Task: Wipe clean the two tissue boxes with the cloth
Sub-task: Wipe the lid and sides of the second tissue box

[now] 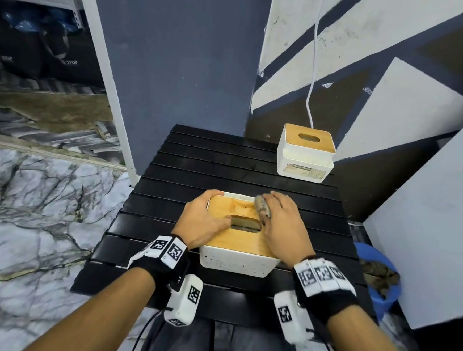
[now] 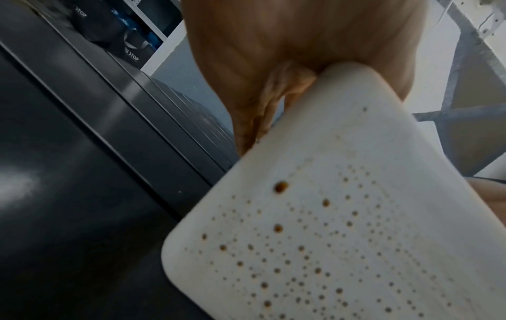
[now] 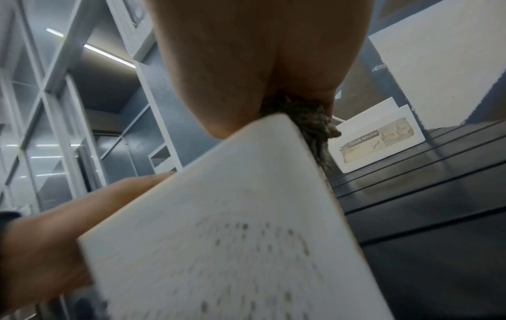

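Note:
A white tissue box with a wooden lid (image 1: 233, 240) stands near the front of the table. Brown specks dot its white front wall (image 2: 342, 216). My left hand (image 1: 203, 220) grips the box's left side, its fingers curled over the far-left corner and its thumb by the slot. A crumpled grey-brown cloth (image 1: 262, 208) lies on the lid's far right part, and my right hand (image 1: 280, 225) holds it there. That cloth (image 3: 317, 125) hangs over the box's right edge. The second tissue box (image 1: 305, 153), also white with a wooden lid, stands untouched at the back right.
Both boxes stand on a black slatted table (image 1: 220, 158). A blue bucket (image 1: 365, 252) with a rag inside sits on the floor at the right, beside a leaning white panel (image 1: 429, 218). A white cable (image 1: 313, 71) hangs down the wall behind the far box.

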### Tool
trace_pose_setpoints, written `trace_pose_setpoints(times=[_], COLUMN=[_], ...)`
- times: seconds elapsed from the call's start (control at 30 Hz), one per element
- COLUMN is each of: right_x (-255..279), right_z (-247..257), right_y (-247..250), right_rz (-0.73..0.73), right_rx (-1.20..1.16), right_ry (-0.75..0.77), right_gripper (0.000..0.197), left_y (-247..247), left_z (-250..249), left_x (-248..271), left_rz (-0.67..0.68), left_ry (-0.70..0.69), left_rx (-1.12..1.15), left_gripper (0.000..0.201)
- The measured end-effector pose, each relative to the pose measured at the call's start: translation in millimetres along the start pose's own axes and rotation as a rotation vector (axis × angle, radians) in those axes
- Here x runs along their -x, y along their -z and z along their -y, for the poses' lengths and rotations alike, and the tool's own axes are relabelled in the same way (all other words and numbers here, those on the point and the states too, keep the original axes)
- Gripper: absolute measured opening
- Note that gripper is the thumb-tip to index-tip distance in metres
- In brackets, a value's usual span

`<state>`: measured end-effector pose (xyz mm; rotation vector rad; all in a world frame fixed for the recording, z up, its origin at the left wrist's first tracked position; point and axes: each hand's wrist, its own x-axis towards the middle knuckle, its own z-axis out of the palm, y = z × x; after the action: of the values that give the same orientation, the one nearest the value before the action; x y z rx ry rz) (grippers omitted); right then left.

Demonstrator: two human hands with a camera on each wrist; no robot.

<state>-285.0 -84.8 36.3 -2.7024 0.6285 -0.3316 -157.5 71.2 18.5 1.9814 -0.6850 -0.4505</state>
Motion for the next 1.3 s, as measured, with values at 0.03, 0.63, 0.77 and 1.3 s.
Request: trace_pose_setpoints(times=[0.03,0.63,0.77,1.3], right_x=[-9.5,75.4,23.1,97.8], right_z=[-1.7,9.6,-0.6,11.2], right_y=[-1.4,-2.8,-2.8,-1.6], right_rz=[0.007,-0.067,-0.071,-0.053], right_rx=[-0.014,-0.053,-0.048,-0.074], right_ry=[-0.019,0.034,0.005,0.054], right_gripper=[0.046,0.048,0.045,0.048], left_y=[-0.3,-3.7,-2.3,-5.7], left_z=[-0.2,3.9,4.2,2.6], left_x=[0.0,1.9,2.5,5.6], left_rz=[0.001,-0.006,0.004,-0.041], left_ry=[0.000,-0.044,-0.049,-0.047], left_rx=[-0.002,-0.046,-0.057,-0.068], left_gripper=[0.056,0.055,0.055,0.055])
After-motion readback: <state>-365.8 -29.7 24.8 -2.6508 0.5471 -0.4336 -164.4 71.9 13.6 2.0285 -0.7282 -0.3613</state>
